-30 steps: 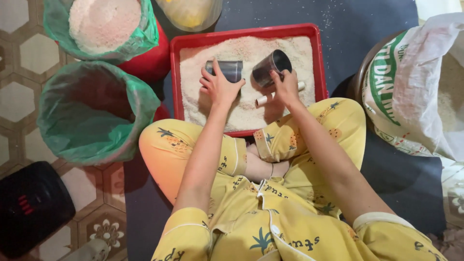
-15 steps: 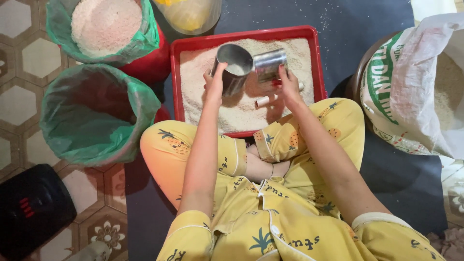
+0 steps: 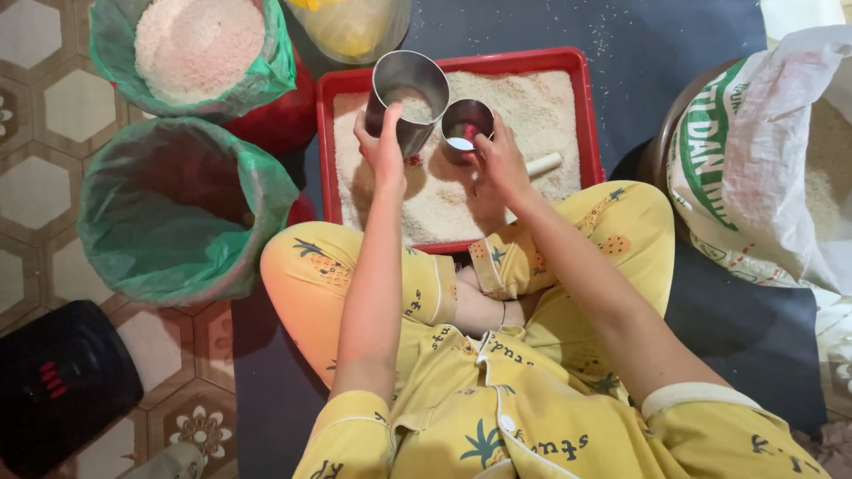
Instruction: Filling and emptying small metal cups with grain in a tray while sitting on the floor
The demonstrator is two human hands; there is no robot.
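Head view. The left hand (image 3: 383,146) is clamped round the side of the big cup (image 3: 408,96), a steel cup held upright over the upper left part of the tray (image 3: 586,106); a little rice shows at its bottom. The right hand (image 3: 501,164) grips the small cup (image 3: 465,127), fingers closed on its wall, mouth up and tilted slightly toward the person. The two cups stand just beside each other, rims nearly touching, the small one at 3 o'clock of the big one.

The tray is red, filled with rice, and lies on a dark mat (image 3: 674,44) directly ahead of the crossed legs. A short white stick (image 3: 543,164) lies in the rice at 3 o'clock of the right hand, close to it.

Surroundings: at 9 o'clock of the tray, a bin (image 3: 177,213) lined with a green bag, no contents visible. At 10 o'clock, a second green-lined bin (image 3: 200,49) full of rice, against a red container. At 12 o'clock, a clear tub (image 3: 351,27) with yellow contents, partly out of frame. At 3 o'clock, an open sack (image 3: 754,168) holding rice. At 7 o'clock, on the tiled floor, a black device (image 3: 58,381).

Both forearms cross the near edge of the tray and hide part of the rice.
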